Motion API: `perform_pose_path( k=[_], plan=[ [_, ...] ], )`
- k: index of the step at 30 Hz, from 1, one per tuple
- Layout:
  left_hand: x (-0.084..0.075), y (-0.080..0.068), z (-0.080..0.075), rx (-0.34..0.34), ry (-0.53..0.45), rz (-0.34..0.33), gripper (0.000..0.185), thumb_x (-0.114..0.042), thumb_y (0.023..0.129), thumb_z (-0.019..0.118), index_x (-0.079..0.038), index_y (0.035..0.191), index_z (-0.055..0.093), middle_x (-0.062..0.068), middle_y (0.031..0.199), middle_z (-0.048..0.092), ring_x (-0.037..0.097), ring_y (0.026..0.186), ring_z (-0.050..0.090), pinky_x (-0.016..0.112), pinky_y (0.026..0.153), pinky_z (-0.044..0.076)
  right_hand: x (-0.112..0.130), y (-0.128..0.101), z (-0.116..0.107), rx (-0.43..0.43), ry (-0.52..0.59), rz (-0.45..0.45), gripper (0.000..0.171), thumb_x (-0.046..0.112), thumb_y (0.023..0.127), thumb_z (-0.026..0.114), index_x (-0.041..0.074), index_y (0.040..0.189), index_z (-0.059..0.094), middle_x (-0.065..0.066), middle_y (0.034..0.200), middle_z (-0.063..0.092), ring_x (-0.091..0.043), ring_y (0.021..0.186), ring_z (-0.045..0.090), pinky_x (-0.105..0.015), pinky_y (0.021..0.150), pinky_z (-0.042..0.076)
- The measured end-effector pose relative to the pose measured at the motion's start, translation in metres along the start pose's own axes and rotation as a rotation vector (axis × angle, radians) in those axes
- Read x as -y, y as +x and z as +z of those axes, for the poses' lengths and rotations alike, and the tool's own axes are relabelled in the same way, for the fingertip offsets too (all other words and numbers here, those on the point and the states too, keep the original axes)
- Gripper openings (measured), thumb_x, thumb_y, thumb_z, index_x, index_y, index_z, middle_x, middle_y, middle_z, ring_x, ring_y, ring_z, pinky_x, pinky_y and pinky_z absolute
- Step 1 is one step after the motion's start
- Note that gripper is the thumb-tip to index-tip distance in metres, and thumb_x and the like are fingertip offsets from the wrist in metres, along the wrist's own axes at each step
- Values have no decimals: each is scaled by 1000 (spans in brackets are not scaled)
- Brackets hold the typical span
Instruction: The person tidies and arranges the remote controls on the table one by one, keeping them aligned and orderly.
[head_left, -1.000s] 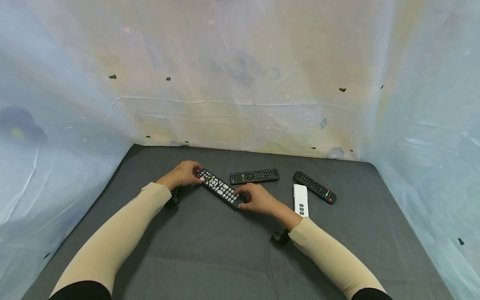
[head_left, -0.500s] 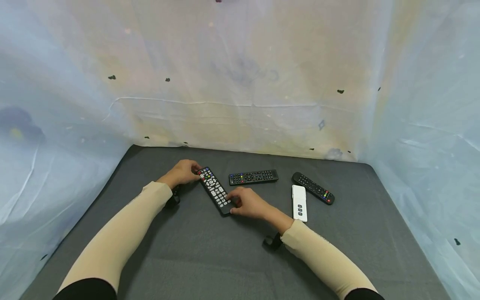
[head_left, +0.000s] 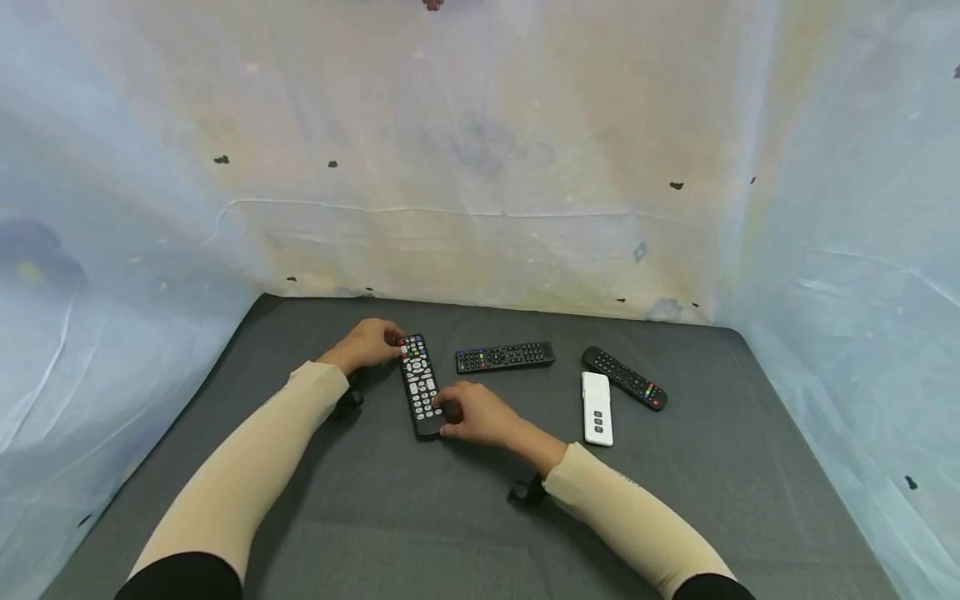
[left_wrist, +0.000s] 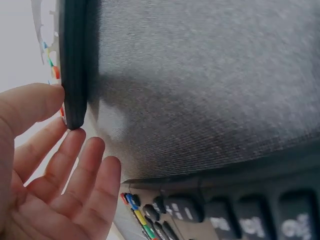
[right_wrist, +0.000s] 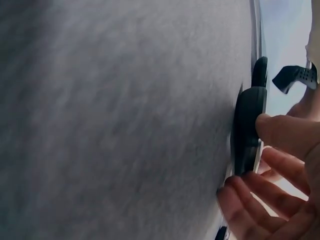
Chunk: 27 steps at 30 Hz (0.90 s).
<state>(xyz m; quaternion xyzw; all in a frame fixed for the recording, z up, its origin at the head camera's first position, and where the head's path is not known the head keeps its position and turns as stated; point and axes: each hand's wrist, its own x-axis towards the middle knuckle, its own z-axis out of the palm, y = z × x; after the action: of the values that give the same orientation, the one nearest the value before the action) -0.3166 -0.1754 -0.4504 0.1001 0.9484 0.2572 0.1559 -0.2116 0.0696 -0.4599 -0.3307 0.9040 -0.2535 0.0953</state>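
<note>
A black remote control (head_left: 417,367) with white buttons lies almost upright in the head view, between both hands. My left hand (head_left: 367,343) pinches its far end; in the left wrist view the thumb (left_wrist: 37,105) lies on its button side while the fingertips meet its end. My right hand (head_left: 483,414) holds the near end from the right, thumb at the bottom corner and fingers over the lower buttons. In the right wrist view, that remote's dark end (right_wrist: 247,117) sits between thumb and fingers. Another remote (left_wrist: 215,210) with dark buttons lies beside the left hand.
A black remote (head_left: 505,357) lies sideways to the right of the held one. Farther right are a white remote (head_left: 597,408) and a black remote (head_left: 625,378) set diagonally. Grey cloth covers the table (head_left: 390,525); patterned curtains (head_left: 465,242) hang around its back and sides.
The held remote has turned clockwise from a diagonal to nearly upright. My right hand has swept its near end left and toward me, while the left hand stays at the far end.
</note>
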Motion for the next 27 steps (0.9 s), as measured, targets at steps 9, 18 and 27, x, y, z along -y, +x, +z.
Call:
perform_pose_path(
  k=[9,18,27],
  plan=[
    [0,4,-1,1,15,-2,42,-25,93,63,-7,131,59,19,129,58,32,113,58,47,91,49,10,7,5,11,-61,0,36,26,85,74,18,119,65,1,117,65,-11,97,61,-28,82,51],
    [0,7,-3,23,21,5,43,-24,94,61,-7,134,56,20,132,55,34,115,56,48,91,49,17,11,9,-2,-76,-5,36,27,86,73,19,120,64,1,117,64,-10,93,60,-25,77,51],
    [2,8,-5,37,19,14,44,-22,94,61,-5,134,56,21,134,54,34,115,57,48,91,49,21,15,16,-43,-72,-15,37,29,83,76,19,117,66,2,115,65,-9,97,61,-24,80,51]
  ],
)
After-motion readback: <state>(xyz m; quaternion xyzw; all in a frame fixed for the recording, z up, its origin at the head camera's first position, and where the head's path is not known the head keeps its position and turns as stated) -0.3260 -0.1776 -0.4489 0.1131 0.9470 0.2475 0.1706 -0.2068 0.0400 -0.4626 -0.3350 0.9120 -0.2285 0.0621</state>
